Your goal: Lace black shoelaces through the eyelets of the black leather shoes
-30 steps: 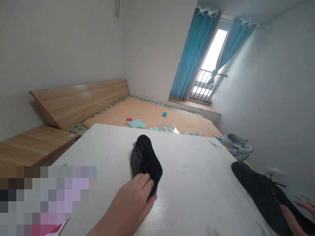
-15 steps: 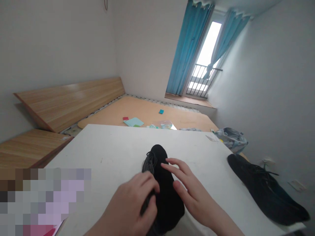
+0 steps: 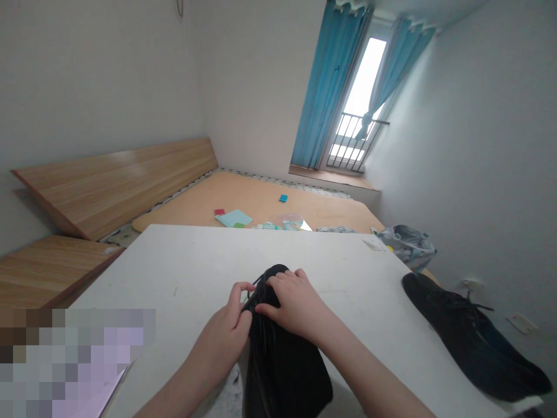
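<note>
A black knit sneaker [image 3: 282,371] stands out at the centre, its laced part under my hands and its other end running past the bottom of the view. My left hand [image 3: 228,322] grips its near side at the laces, with the fingers curled around the edge. My right hand [image 3: 291,299] lies over the top of the sneaker, its fingers pressed on the black fabric. A second black sneaker [image 3: 470,339] lies on its side at the right edge of the white table [image 3: 187,261], well away from both hands.
Beyond the table lie a wooden bed base [image 3: 261,203] with scattered small papers and a plastic bag [image 3: 296,222], and a grey-white bag [image 3: 409,247] by the wall. Wooden boards [image 3: 108,186] lean at left. A pixelated patch covers the lower left.
My right hand has moved from beside the sneaker onto its top, and both hands have closed around the laced end. The sneaker has shifted down toward me.
</note>
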`<state>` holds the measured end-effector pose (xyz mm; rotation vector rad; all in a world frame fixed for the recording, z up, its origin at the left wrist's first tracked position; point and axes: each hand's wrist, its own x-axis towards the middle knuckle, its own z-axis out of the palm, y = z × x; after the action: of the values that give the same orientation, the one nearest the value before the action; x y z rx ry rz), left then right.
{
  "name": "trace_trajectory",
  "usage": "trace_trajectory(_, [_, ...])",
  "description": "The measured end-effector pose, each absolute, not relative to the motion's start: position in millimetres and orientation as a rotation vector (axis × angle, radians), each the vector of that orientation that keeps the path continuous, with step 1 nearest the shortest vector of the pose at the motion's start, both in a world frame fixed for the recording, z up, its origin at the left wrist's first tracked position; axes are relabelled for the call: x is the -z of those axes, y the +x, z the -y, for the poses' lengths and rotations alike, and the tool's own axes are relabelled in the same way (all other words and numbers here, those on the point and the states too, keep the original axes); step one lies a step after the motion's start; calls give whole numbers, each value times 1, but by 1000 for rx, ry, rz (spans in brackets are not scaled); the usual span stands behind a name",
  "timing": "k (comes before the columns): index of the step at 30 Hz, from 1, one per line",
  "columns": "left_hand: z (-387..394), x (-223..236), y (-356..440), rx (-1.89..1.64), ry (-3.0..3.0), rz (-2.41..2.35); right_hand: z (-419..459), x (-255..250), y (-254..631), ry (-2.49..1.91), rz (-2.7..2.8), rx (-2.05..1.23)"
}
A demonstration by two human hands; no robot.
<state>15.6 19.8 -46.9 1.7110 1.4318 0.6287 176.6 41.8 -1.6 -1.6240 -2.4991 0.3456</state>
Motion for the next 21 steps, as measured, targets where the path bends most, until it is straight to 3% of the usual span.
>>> trace_trajectory(7, [-24,54,16,-647,1638,-1449,-46,-3,183,-1396,2296,-761])
trace_trajectory(12, [-23,52,15,-603,1704,-1437,-34,-35,226,-782,1359,-1288])
trace_trajectory(17, [-24,52,14,-564,1760,-1428,-6,-68,271,-694,1217,-899])
trace_trajectory(21, [-25,49,14,-550,1798,-1381,7,-67,303,-833,1215,-789])
